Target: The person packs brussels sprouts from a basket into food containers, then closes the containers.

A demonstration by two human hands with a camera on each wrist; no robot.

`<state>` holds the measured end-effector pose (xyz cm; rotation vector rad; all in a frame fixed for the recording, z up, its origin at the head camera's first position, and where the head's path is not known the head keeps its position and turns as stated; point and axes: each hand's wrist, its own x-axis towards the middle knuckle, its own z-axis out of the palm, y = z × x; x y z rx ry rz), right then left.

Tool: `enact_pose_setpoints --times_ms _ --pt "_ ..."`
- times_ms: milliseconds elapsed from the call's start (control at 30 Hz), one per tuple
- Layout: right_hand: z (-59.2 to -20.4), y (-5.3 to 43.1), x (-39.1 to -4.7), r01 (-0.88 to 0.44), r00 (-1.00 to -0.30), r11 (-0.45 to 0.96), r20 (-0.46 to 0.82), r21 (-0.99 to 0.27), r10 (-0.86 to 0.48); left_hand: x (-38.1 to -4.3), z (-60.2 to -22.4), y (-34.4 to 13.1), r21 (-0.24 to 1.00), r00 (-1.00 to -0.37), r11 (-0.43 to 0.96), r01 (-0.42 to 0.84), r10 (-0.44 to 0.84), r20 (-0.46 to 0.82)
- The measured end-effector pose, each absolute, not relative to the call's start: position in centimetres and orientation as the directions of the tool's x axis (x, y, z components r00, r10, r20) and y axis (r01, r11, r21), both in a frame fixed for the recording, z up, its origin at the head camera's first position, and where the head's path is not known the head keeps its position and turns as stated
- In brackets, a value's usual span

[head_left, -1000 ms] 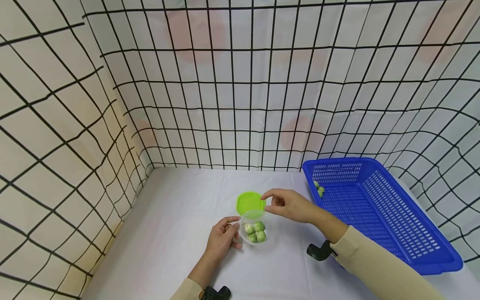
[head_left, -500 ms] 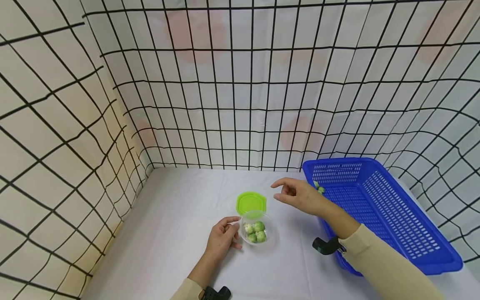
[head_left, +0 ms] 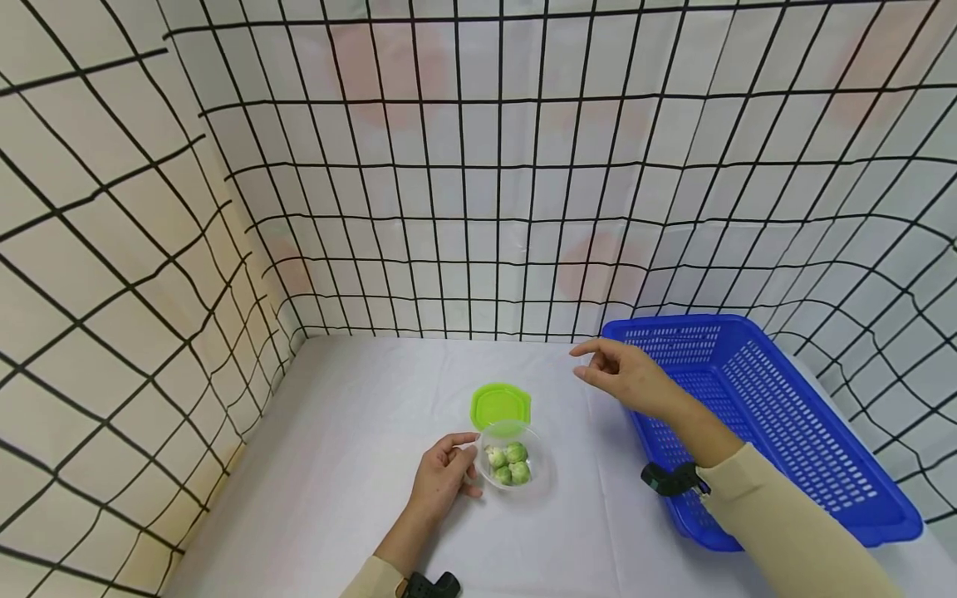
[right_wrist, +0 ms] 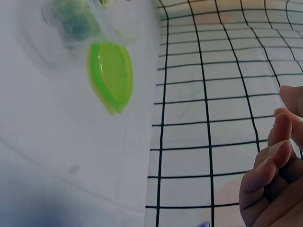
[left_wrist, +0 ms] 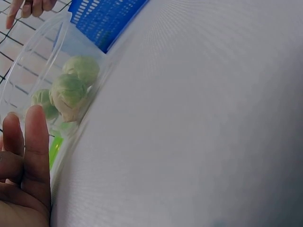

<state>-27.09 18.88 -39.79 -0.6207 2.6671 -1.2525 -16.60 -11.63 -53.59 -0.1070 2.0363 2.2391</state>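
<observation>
A clear round container (head_left: 537, 453) stands on the white cloth with several Brussels sprouts (head_left: 517, 452) inside. My left hand (head_left: 443, 475) rests at its left side, fingertips at the wall, and grips nothing. In the left wrist view, extended fingers (left_wrist: 36, 137) lie close to the container (left_wrist: 33, 71) and its sprouts (left_wrist: 69, 93). Just behind the container lies a green lid (head_left: 499, 404). My right hand (head_left: 624, 374) hovers at the left rim of the blue basket (head_left: 822, 415), fingers loosely bent and holding nothing. The right wrist view shows this hand (right_wrist: 274, 175) empty too.
The blue basket takes up the right side of the white-covered table (head_left: 359, 415). Black wire mesh (head_left: 463, 166) walls in the back and sides. Dark wrist cameras (head_left: 673, 479) sit on both wrists.
My right hand has moved away from the container and lid, right and a little backward to the basket's rim, and now covers the sprouts seen there before. My left hand has stayed put.
</observation>
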Motion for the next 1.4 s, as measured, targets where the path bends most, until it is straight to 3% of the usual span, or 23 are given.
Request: enact_pose_setpoints --times_ms 400,900,1400 --pt "-39.7 22.1 -28.3 -0.26 -0.942 0.561 0.079 -0.786 -0.325 -16.5 -53.4 -11.6 0.986 -0.99 -0.084 -0.143 0.025 -0.141" --pt "-41.9 26.4 -30.3 -0.157 -0.979 0.684 0.023 -0.712 -0.201 -16.5 -53.4 -11.6 0.986 -0.989 -0.08 -0.148 0.03 -0.146" --pt "-47.2 28.4 -32.5 -0.103 -0.942 0.756 -0.18 -0.646 -0.282 -16.5 -53.5 -11.6 0.987 -0.989 -0.076 -0.144 0.023 -0.143"
